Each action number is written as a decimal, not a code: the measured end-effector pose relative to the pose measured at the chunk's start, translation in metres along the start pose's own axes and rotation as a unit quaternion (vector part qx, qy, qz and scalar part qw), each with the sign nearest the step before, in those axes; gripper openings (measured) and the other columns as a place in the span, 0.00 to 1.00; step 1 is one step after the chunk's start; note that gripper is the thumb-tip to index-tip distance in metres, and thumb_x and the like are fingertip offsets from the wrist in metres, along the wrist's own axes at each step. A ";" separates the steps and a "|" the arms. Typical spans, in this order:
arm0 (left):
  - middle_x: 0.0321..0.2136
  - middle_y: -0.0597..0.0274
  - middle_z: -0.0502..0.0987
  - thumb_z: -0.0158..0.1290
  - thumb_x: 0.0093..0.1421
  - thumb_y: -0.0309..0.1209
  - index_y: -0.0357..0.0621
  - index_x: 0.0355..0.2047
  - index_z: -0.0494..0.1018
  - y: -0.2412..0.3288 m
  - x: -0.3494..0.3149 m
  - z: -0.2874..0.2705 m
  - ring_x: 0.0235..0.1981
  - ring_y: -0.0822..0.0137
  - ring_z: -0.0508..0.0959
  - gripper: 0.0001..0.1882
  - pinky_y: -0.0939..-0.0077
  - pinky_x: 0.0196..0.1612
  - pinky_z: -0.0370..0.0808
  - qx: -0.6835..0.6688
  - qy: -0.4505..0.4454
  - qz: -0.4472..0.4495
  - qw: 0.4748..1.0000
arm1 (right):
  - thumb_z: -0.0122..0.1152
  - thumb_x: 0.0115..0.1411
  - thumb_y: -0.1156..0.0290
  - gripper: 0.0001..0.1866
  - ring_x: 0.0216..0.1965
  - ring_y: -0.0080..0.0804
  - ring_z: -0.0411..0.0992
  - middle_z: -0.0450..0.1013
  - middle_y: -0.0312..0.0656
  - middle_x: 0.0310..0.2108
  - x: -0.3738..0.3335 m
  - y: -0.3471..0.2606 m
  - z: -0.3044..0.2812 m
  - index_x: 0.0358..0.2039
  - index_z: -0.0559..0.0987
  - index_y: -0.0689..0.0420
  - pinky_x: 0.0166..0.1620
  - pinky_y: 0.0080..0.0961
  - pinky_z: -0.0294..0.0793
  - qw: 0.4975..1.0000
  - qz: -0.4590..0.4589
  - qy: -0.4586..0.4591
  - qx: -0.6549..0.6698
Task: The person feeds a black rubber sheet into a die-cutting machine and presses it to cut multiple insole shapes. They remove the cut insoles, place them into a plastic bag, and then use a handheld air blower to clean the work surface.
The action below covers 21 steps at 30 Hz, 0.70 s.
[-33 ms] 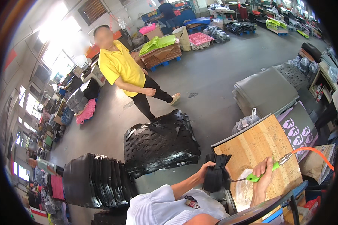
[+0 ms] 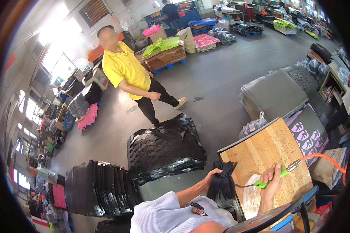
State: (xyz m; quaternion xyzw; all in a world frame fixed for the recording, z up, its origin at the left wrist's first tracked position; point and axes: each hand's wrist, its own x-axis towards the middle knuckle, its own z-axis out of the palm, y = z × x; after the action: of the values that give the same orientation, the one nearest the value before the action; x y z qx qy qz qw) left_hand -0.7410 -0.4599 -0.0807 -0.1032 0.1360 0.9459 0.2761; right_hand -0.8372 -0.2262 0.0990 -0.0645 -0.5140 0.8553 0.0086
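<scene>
My left hand is closed round the side of a bundle of thin black sheets, pinched in at the middle and fanned at its ends. The bundle is held at the left edge of a wooden tabletop. My right hand grips a green air blow gun over the wood. Its thin bent nozzle points left, the tip close to the bundle's right side. An orange hose joins the gun through a metal fitting. A clear plastic bag lies on the tabletop beneath the gun.
Piles of black sheets stand ahead and to the left. A person in a yellow shirt is on the floor beyond. Stacked grey sheets and a purple-patterned sheet lie behind the table.
The black bundle and my left hand have shifted very slightly left and down. The blow gun stays almost in place, with a little more gap between nozzle tip and bundle.
</scene>
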 end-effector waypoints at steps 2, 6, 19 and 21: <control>0.53 0.45 0.79 0.51 0.61 0.49 0.31 0.56 0.72 -0.011 0.000 0.002 0.54 0.54 0.80 0.34 0.58 0.64 0.73 -0.032 0.009 -0.039 0.999 | 0.57 0.74 0.57 0.16 0.13 0.20 0.55 0.55 0.28 0.16 -0.005 -0.001 -0.007 0.35 0.70 0.55 0.20 0.23 0.59 1.000 0.011 -0.008 -0.026; 0.44 0.51 0.84 0.56 0.59 0.46 0.36 0.51 0.78 -0.031 0.006 -0.007 0.43 0.57 0.83 0.28 0.63 0.56 0.78 0.081 0.158 -0.080 0.981 | 0.58 0.73 0.57 0.16 0.14 0.20 0.57 0.57 0.28 0.16 -0.012 -0.006 -0.019 0.34 0.70 0.55 0.20 0.23 0.59 0.995 0.062 0.023 0.076; 0.49 0.47 0.82 0.55 0.59 0.38 0.35 0.56 0.75 -0.025 0.015 0.015 0.49 0.53 0.82 0.28 0.56 0.59 0.77 0.122 0.179 -0.055 0.975 | 0.57 0.73 0.60 0.14 0.15 0.20 0.58 0.59 0.29 0.17 -0.018 -0.006 -0.055 0.35 0.71 0.55 0.21 0.24 0.61 0.995 0.032 0.078 0.060; 0.50 0.47 0.81 0.54 0.59 0.38 0.34 0.57 0.74 -0.021 0.016 0.024 0.49 0.52 0.82 0.28 0.53 0.59 0.78 0.009 0.073 -0.046 0.996 | 0.57 0.73 0.59 0.14 0.15 0.20 0.57 0.59 0.28 0.17 -0.012 -0.013 -0.053 0.35 0.71 0.55 0.21 0.24 0.60 0.981 0.048 0.081 0.170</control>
State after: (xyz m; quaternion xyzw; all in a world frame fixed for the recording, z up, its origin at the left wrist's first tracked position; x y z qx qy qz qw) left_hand -0.7454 -0.4271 -0.0667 -0.1752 0.1591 0.9211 0.3091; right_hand -0.8192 -0.1741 0.0873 -0.1555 -0.3551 0.9216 0.0194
